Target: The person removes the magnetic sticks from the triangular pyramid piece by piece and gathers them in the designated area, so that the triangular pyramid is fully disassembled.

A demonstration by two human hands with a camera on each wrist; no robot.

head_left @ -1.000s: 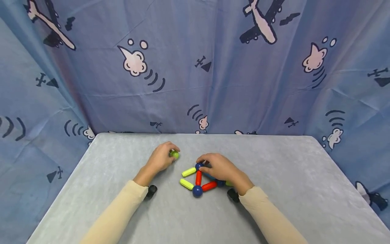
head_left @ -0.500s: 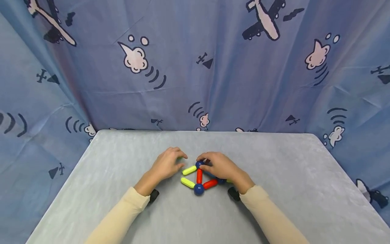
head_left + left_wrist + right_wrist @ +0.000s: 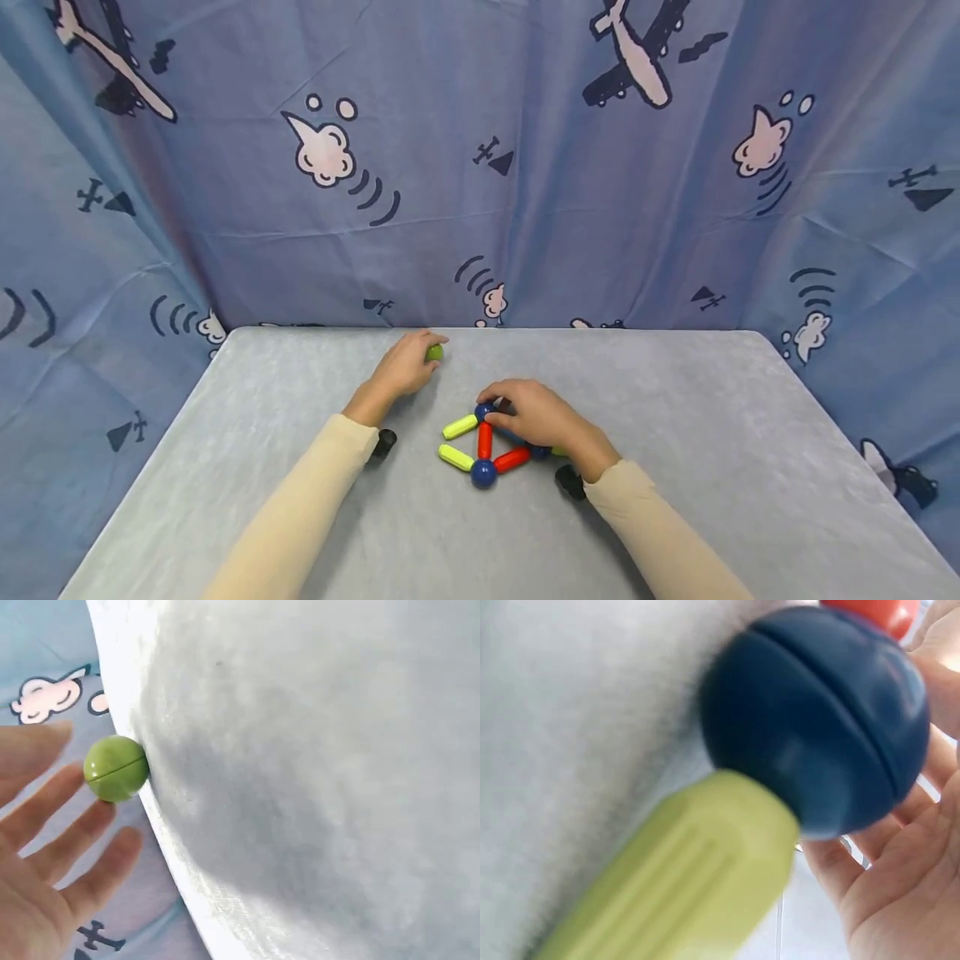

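Close to the table's far edge, a green ball (image 3: 434,353) sits between the thumb and fingers of my left hand (image 3: 402,364). In the left wrist view the fingers are spread behind the green ball (image 3: 115,769), and a gap shows beside the thumb. My right hand (image 3: 535,412) pinches a dark blue ball (image 3: 484,413) at the top of a magnetic rod-and-ball figure. A red rod (image 3: 485,441) links it to a lower blue ball (image 3: 483,474). Another blue ball (image 3: 817,720) with a yellow-green rod (image 3: 682,870) lies under the right wrist.
The figure lies flat on a white-covered table (image 3: 225,500). Two yellow-green rods, an upper one (image 3: 460,427) and a lower one (image 3: 455,457), point left from it. A second red rod (image 3: 513,459) runs right. Behind the table hangs a blue patterned curtain (image 3: 420,167).
My left hand first came right toward the figure, then went back toward the far edge; the green ball is now farther off. My right hand stays on the blue ball.
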